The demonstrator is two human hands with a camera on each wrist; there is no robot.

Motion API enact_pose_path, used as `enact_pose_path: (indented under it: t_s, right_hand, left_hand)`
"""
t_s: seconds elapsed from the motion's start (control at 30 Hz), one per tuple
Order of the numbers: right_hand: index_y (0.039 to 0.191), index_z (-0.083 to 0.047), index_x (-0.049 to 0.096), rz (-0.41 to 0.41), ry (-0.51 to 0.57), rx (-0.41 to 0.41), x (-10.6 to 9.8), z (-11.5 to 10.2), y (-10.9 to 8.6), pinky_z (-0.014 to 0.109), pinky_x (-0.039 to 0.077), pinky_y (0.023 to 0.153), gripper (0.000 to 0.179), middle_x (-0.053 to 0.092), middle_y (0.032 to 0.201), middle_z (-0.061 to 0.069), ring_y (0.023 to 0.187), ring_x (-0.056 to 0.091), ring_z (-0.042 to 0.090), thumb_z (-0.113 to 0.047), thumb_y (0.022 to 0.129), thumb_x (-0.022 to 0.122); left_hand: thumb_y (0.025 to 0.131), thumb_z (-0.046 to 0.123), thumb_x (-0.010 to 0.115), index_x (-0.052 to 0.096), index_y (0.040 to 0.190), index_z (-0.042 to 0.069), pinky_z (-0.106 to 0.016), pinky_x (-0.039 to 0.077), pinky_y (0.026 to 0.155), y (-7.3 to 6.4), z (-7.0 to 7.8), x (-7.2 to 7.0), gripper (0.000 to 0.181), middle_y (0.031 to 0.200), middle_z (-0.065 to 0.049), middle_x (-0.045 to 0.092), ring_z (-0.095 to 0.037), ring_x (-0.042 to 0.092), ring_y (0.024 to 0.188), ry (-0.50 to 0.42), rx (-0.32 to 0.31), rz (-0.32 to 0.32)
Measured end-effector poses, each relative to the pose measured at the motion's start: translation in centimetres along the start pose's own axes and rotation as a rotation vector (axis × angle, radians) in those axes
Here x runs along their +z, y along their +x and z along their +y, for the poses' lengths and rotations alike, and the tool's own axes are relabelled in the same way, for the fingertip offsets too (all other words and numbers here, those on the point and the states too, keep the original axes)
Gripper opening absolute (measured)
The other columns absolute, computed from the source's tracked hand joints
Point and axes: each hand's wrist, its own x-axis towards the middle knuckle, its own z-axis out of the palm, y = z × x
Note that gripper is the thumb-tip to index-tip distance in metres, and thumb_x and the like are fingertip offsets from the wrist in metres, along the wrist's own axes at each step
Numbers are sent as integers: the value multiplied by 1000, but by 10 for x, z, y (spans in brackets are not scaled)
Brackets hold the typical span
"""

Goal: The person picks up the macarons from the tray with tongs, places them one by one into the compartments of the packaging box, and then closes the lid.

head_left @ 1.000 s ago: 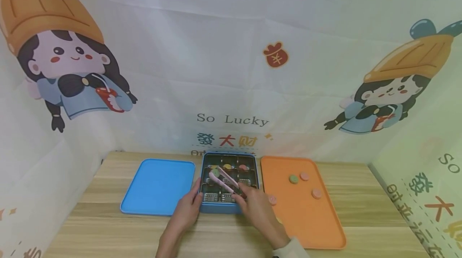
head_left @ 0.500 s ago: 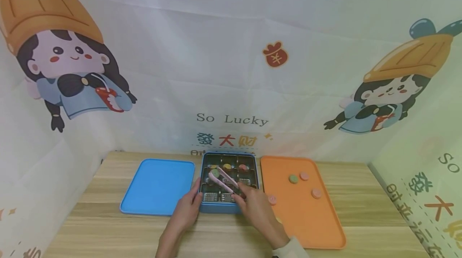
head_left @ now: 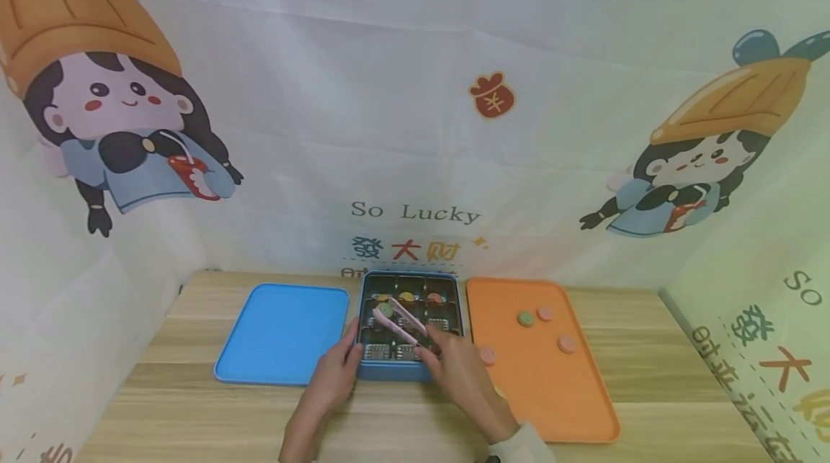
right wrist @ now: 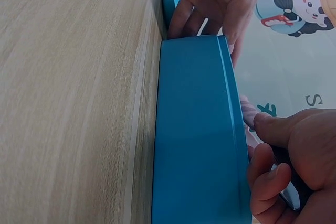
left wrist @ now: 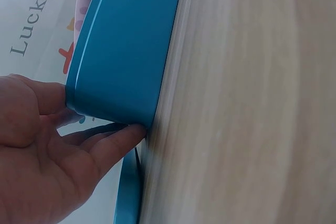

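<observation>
In the head view, a blue box (head_left: 395, 371) with a black divided insert stands at the middle of the table. My left hand (head_left: 336, 371) rests against its left side; the left wrist view shows straight fingers on the wall and the thumb near the rim. My right hand (head_left: 463, 375) pinches small pink tongs (head_left: 397, 327) over the box. Between the tong tips is a green button-like disc (head_left: 386, 309), at the left compartment of the middle row; whether it touches the bottom is unclear. Behind it, compartments hold yellow discs (head_left: 407, 297) and a reddish disc (head_left: 436, 298).
A blue shallow tray or lid (head_left: 285, 337) lies left of the box. To the right, an orange tray (head_left: 551, 391) bears several discs, among them a green disc (head_left: 526, 318) and a pink disc (head_left: 567, 344). My right forearm covers part of its left edge. A printed cloth (head_left: 324, 124) hangs behind.
</observation>
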Motion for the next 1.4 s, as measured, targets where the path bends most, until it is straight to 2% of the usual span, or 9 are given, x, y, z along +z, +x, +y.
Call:
enact_pose_path:
  t_s: [0.2, 0.53, 0.63, 0.8, 1.03, 1.3, 1.4]
  right_hand:
    - [103, -7, 70, 3, 0, -4, 0, 0, 1, 19, 34, 46, 21, 60, 64, -6, 55, 44, 4, -23, 90, 73]
    - [96, -10, 67, -24, 36, 18, -3, 0, 2, 17, 32, 43, 15, 55, 62, -8, 52, 40, 2, -22, 90, 73]
    - [100, -9, 69, -37, 57, 42, -5, 1, 2, 17, 33, 43, 17, 56, 62, -8, 51, 40, 1, -22, 90, 73]
    - [117, -5, 70, -36, 65, 58, -7, 3, 2, 16, 35, 42, 31, 60, 65, -6, 51, 41, -1, -21, 90, 73]
    - [117, -5, 70, -11, 57, 90, -15, 6, -1, 17, 32, 43, 33, 58, 63, -7, 50, 38, -1, -22, 89, 74]
    - [118, -6, 70, -14, 91, 125, -31, 22, -9, 17, 30, 41, 39, 52, 62, -11, 49, 37, -2, -26, 85, 77]
    - [118, -5, 70, -7, 103, 139, -39, 32, -12, 16, 30, 41, 41, 55, 64, -11, 49, 38, -2, -24, 83, 79]
  left_hand:
    - [105, 14, 41, 29, 154, 0, -60, 35, 111, 1, 0, 0, 53, 149, -29, 42, -48, 40, 136, 0, 3, 5]
    - [105, 14, 41, 29, 154, 0, -61, 35, 111, 1, 3, -1, 52, 150, -27, 40, -48, 39, 137, -9, -7, 3]
    - [106, 14, 41, 29, 155, 1, -61, 35, 111, 1, 3, -1, 52, 151, -27, 40, -48, 38, 138, -11, -14, -1]
    - [106, 14, 40, 28, 155, 2, -61, 34, 112, 0, 3, -2, 52, 151, -27, 39, -48, 37, 138, -11, -21, -2]
    - [105, 13, 41, 30, 154, 1, -61, 35, 111, -1, 3, -1, 52, 150, -28, 41, -49, 39, 137, -10, -23, 6]
    - [105, 14, 41, 30, 154, 2, -61, 34, 112, -1, 4, -1, 52, 150, -28, 40, -48, 38, 138, -12, -33, 8]
    - [106, 15, 41, 30, 155, 3, -60, 34, 112, -1, 4, -1, 52, 150, -27, 40, -48, 38, 138, -14, -42, 7]
